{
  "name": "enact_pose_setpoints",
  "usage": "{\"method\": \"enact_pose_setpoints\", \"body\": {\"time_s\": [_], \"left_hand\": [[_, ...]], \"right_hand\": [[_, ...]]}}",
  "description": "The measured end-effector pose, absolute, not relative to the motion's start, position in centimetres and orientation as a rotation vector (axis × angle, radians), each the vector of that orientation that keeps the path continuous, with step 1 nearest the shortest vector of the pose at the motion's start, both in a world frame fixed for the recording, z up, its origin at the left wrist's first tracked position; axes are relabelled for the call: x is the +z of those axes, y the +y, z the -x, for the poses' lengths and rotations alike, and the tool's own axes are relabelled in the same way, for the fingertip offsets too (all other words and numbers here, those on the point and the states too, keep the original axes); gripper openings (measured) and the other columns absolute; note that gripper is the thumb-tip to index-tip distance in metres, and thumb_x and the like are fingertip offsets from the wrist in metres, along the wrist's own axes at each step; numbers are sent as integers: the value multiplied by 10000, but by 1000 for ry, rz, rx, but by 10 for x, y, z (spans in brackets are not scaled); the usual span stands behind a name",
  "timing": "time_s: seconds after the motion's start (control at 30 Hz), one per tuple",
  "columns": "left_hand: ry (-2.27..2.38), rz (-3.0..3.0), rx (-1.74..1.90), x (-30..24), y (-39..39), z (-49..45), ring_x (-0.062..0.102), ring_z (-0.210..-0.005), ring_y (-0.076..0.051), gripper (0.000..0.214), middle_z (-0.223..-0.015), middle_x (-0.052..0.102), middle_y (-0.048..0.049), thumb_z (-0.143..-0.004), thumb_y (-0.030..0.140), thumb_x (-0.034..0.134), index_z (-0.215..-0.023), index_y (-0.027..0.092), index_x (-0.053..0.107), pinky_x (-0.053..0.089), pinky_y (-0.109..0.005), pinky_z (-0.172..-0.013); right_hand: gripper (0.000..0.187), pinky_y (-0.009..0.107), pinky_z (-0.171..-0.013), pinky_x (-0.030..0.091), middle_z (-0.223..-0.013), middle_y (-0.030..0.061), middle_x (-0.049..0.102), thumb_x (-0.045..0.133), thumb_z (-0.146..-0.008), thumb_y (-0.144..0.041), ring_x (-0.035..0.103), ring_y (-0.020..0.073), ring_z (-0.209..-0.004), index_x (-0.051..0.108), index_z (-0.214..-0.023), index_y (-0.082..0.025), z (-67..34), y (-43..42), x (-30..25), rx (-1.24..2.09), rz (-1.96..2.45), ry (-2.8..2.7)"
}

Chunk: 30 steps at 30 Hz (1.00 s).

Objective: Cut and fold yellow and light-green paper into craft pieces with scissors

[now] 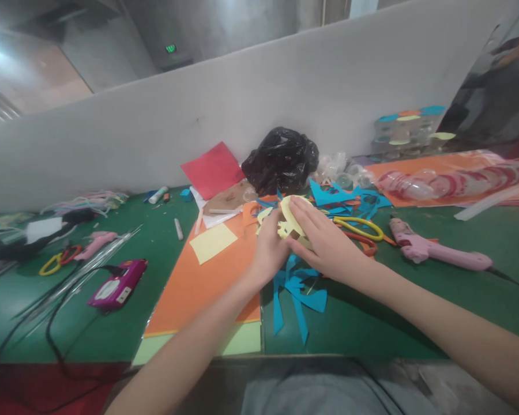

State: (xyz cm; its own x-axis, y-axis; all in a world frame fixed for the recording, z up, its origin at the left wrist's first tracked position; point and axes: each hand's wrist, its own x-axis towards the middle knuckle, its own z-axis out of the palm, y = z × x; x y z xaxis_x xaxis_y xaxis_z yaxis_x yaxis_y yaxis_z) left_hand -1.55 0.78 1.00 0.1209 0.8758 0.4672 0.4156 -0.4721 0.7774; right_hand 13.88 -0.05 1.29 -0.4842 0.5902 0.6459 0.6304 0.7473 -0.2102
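Observation:
Both my hands meet over the middle of the green table [415, 323]. My left hand [269, 249] is closed on a pale yellow foam cut-out [289, 214], gripping its lower left side. My right hand [324, 239] lies over the cut-out's right part with fingers pressed against it. Blue foam scraps [296, 291] lie just under my hands. An orange foam sheet [199, 288] with a yellow square piece [213, 242] on it lies to the left.
Pink glue gun [432, 249] at right, yellow-handled scissors [358, 226] beside my right hand, black plastic bag [281, 158] and red sheet [211, 169] at the back wall. Magenta device [117, 285] with cable at left, another pair of scissors [58, 259] far left.

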Motion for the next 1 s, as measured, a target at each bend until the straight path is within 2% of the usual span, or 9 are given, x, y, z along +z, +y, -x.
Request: {"method": "enact_pose_setpoints", "body": {"time_s": [0.17, 0.27, 0.53, 0.73, 0.9, 1.0], "left_hand": [[1277, -1984, 1319, 7, 11, 17, 594, -1016, -223, 383, -1122, 643, -69, -784, 131, 563, -1157, 218, 566, 470, -396, -886], [1279, -1988, 1318, 5, 12, 17, 589, -1035, -229, 417, -1141, 644, -72, -770, 119, 567, -1173, 223, 568, 474, -386, -877], [1285, -1964, 1320, 10, 8, 16, 597, -1038, -232, 326, -1134, 642, -69, -826, 207, 605, -1149, 231, 561, 470, -395, -877], [1271, -1944, 1312, 10, 8, 15, 599, -1039, -230, 311, -1128, 649, -72, -834, 197, 588, -1142, 218, 561, 471, -399, -879], [1275, -1957, 1313, 8, 9, 16, 596, -1045, -230, 303, -1136, 640, -72, -831, 209, 602, -1132, 219, 563, 476, -394, -871], [1282, -1971, 1310, 9, 9, 16, 596, -1041, -227, 302, -1117, 649, -68, -835, 209, 604, -1134, 222, 563, 476, -392, -877]], "right_hand": [[660, 527, -1203, 300, -1593, 214, 287, 383, -1020, -447, 245, 294, -1498, 253, -1562, -94, -143, 0, 19, -103, 932, -2180], [664, 542, -1190, 314, -1600, 207, 275, 376, -1022, -454, 249, 298, -1496, 229, -1572, -114, -145, 1, 21, -95, 952, -2177], [672, 540, -1197, 308, -1602, 189, 282, 389, -1021, -434, 227, 289, -1504, 185, -1590, -140, -140, -1, 14, -74, 936, -2193], [650, 506, -1214, 293, -1601, 189, 283, 402, -1020, -407, 221, 275, -1507, 238, -1570, -103, -139, -2, 14, -56, 940, -2215], [651, 518, -1207, 302, -1598, 183, 295, 389, -1021, -423, 227, 268, -1506, 224, -1576, -126, -139, -2, 14, -53, 943, -2218], [647, 515, -1223, 267, -1591, 182, 310, 385, -1020, -412, 228, 259, -1506, 223, -1573, -117, -139, -2, 15, -92, 943, -2206]]}}
